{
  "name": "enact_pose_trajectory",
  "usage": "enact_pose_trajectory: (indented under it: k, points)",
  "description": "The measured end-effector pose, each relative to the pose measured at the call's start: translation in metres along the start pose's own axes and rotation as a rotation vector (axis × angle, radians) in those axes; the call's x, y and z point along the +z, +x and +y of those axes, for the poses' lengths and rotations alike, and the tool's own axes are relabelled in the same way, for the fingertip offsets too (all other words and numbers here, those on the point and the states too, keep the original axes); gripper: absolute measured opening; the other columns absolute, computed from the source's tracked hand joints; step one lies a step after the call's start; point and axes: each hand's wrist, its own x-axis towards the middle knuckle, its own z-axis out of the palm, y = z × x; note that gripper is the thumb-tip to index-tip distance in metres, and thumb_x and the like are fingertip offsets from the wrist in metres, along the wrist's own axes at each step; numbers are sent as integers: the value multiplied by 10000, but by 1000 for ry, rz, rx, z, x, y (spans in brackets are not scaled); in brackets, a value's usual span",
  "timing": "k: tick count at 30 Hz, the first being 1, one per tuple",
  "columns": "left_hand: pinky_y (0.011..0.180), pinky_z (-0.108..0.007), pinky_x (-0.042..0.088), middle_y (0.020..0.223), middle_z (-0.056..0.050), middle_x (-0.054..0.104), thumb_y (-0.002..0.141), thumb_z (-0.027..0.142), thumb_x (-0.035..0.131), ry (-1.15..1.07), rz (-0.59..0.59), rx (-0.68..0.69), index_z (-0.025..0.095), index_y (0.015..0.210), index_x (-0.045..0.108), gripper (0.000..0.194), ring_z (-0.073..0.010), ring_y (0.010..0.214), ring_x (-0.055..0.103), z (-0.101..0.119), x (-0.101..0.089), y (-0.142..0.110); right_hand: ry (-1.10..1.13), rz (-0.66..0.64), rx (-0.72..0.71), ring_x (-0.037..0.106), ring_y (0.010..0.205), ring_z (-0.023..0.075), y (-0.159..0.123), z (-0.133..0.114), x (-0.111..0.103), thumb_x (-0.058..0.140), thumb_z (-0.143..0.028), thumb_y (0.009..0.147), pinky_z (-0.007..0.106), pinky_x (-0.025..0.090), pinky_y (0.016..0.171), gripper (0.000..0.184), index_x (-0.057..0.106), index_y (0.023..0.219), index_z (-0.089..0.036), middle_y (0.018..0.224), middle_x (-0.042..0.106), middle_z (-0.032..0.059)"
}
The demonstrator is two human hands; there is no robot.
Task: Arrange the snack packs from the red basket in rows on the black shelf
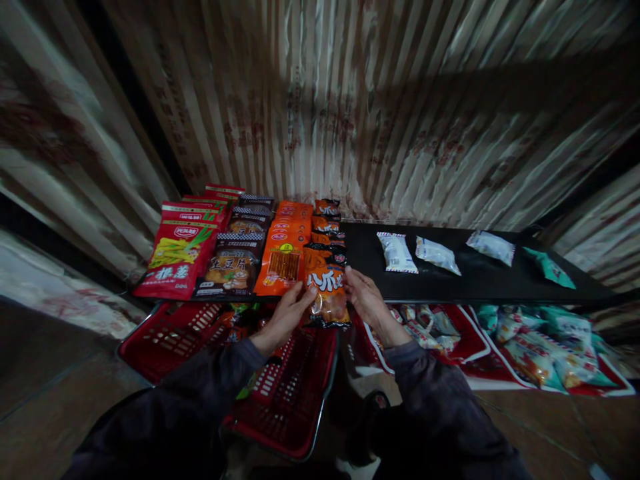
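The frame was dim overall, its lower part sinking to near black around the sleeves [425, 390]. Pale sheen streaked the folds of the wall covering [320, 133] at top centre, while a broad shadow darkened the upper right. Small glints marked the black-and-orange packet [327, 285] at centre. Wide-angle stretch slanted the sides, and the lower-left floor [50, 380] looked soft

Looks like a shop or its stockroom | judged by packaged snacks [231, 263] lined up in rows on a black shelf [360, 267] | and by red shopping baskets [295, 427] below, holding more packets [530, 357]
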Motion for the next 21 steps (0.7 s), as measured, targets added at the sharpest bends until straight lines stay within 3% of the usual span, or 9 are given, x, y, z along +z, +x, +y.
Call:
enact_pose_trajectory:
  k: [6,15,21]
  points:
    - [983,-382,499,1217,-101,690,729,552,758,-2,27,28,184,1144,644,566,-260,1117,641,4,2,5,-69,-55,14,710,757,178,-7,2,-5,871,-562,560,276,571,646,525,725,945,-238,930,769,27]
    - [969,-386,511,1161,-102,704,743,570,732,42,74,59,178,1114,626,550,-238,1033,671,3,-1,13,-117,-236,-30,710,948,219,-14,4,-7,873,-449,612,359,560,908,531,722,1086,-262,1032,767,13]
    - [1031,-413,477,1239,-117,674,779,562,707,48,71,73,181,1173,619,556,-262,1142,633,0,-4,15,-144,-191,-57,709,915,225,-13,3,-2,885,-437,582,361,559,869,537,727,1061,-253,1012,772,20]
